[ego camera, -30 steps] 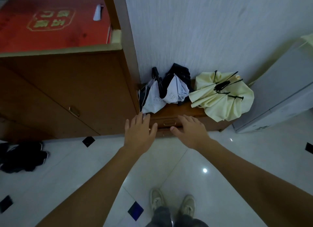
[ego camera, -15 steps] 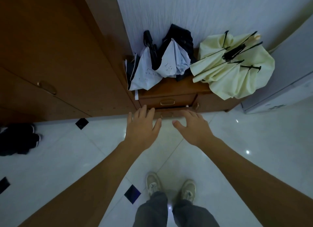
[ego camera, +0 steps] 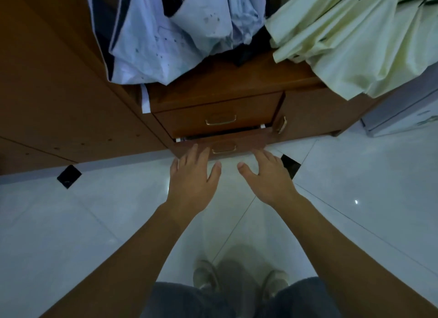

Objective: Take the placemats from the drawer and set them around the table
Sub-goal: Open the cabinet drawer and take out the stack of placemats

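Camera dropped closer than a second earlier; both hands had lowered from the upper drawer [ego camera: 216,121] to the bottom drawer [ego camera: 220,143] of the low cabinet [ego camera: 315,113]. Bottom drawer sat slightly ajar, dark gap along its top edge. Left hand [ego camera: 193,182] and right hand [ego camera: 266,178] were spread, gripping nothing, fingertips at the drawer front beside its handle [ego camera: 224,149]. Placemats not visible, presumably inside. Umbrellas [ego camera: 331,40] lay on the cabinet top.
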The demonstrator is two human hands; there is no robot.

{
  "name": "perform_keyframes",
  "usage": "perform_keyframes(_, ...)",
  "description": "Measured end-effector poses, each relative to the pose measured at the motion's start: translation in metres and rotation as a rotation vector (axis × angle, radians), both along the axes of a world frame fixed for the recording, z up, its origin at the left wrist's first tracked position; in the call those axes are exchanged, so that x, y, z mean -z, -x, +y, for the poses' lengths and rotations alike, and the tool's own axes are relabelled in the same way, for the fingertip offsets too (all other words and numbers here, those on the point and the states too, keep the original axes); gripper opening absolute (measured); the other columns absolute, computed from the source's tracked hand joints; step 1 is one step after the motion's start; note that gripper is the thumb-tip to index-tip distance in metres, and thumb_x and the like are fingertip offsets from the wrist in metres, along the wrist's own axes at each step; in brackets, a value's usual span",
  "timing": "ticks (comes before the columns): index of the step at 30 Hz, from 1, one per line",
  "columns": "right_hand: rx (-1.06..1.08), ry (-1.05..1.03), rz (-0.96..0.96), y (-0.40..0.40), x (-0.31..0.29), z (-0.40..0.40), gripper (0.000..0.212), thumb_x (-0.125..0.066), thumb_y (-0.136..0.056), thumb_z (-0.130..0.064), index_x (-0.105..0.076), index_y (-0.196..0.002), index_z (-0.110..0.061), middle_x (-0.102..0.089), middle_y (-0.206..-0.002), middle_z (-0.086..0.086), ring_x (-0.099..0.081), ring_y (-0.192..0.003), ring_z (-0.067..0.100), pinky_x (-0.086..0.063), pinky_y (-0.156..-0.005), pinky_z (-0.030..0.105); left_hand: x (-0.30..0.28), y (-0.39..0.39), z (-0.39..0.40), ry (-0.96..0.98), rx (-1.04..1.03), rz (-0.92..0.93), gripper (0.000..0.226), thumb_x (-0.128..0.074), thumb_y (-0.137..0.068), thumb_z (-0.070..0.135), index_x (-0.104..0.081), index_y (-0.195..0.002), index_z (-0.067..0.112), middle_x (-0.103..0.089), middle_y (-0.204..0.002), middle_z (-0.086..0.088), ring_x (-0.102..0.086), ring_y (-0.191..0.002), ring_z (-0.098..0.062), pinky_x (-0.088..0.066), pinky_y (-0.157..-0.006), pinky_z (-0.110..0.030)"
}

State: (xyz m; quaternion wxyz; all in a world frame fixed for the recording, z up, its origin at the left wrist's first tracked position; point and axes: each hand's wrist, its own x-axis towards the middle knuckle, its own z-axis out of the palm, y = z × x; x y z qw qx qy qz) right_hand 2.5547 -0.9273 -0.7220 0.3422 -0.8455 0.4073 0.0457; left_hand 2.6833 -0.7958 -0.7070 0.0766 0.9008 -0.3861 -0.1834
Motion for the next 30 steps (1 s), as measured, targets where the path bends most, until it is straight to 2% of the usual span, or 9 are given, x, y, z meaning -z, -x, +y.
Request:
perform_keyframes(4,0.019,0.03,-0.033,-0.009,0.066,-0.015,0.062,-0.042,-0.096,-0.056,-0.036,-0.147,-0.022,-0.036,-0.153,0.002,-0.028,-0.14,0.024,-0.028,-0.112,0.041,0.064,-0.011,-0.016,0.029,0.025,-0.022,0.056,-0.03,-0.102,0.049,-0.031,-0.151,0.023,-0.023,-0.16,-0.004,-0.023,-0.145,-0.024,-0.013,-0.12,-0.045)
perform_keyframes(9,-0.008,0.117,-0.126,-0.027,0.127,-0.034,0.059,-0.045,-0.096,-0.053,-0.039,-0.145,-0.021,-0.038,-0.152,0.003,-0.032,-0.137,0.025,-0.032,-0.109,0.041,0.131,-0.03,-0.038,0.092,0.063,-0.072,0.064,-0.022,-0.095,0.057,-0.034,-0.149,0.025,-0.028,-0.158,-0.003,-0.024,-0.145,-0.023,-0.016,-0.119,-0.049)
perform_keyframes(14,-0.023,0.176,-0.191,-0.048,0.163,-0.07,0.059,-0.049,-0.095,-0.05,-0.039,-0.146,-0.021,-0.039,-0.15,0.004,-0.035,-0.135,0.029,-0.033,-0.108,0.042,0.179,-0.047,-0.055,0.136,0.058,-0.109,0.056,-0.028,-0.101,0.053,-0.032,-0.15,0.026,-0.024,-0.16,-0.003,-0.023,-0.145,-0.023,-0.014,-0.119,-0.047)
perform_keyframes(19,-0.085,0.276,-0.276,-0.075,0.168,-0.102,0.054,-0.05,-0.094,-0.051,-0.05,-0.139,-0.021,-0.052,-0.138,0.002,-0.048,-0.124,0.026,-0.043,-0.101,0.048,0.179,-0.07,-0.092,0.261,0.155,-0.137,0.055,-0.031,-0.102,0.051,-0.035,-0.149,0.022,-0.038,-0.152,-0.002,-0.037,-0.136,-0.023,-0.034,-0.11,-0.043)
perform_keyframes(25,-0.059,0.257,-0.27,-0.069,0.17,-0.08,0.05,-0.052,-0.094,-0.049,-0.055,-0.134,-0.019,-0.058,-0.133,0.002,-0.051,-0.122,0.025,-0.045,-0.099,0.046,0.174,-0.063,-0.081,0.233,0.146,-0.133,0.053,-0.029,-0.102,0.052,-0.039,-0.146,0.024,-0.041,-0.15,-0.002,-0.039,-0.135,-0.022,-0.033,-0.109,-0.043)
perform_keyframes(30,-0.124,0.345,-0.251,-0.069,0.169,-0.076,0.051,-0.05,-0.094,-0.05,-0.053,-0.136,-0.021,-0.056,-0.136,-0.001,-0.048,-0.124,0.023,-0.042,-0.101,0.045,0.174,-0.073,-0.073,0.189,0.179,-0.182,0.056,-0.026,-0.101,0.055,-0.037,-0.147,0.026,-0.041,-0.15,0.0,-0.037,-0.136,-0.022,-0.031,-0.112,-0.045)
